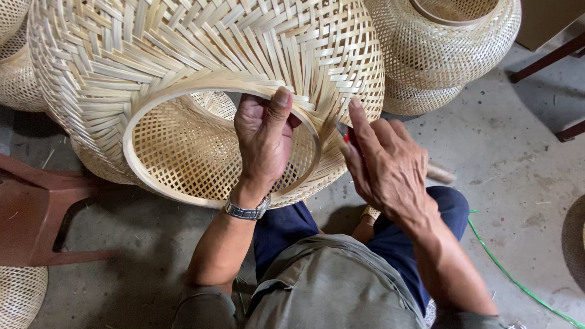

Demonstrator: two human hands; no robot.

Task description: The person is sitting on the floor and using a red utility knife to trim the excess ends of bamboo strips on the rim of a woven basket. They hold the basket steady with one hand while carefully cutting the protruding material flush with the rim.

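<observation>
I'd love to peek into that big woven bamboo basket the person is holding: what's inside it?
Through the round rim of the bamboo basket only its own open lattice weave shows. The left hand gripping the rim covers part of the opening, so that part of the inside is hidden.

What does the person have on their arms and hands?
Both hands are bare, with no gloves. The left hand has a silver metal wristwatch with a linked band at the wrist. The right hand wears nothing, no watch or ring that shows. The forearms are bare; grey-green short sleeves begin near the elbows.
</observation>
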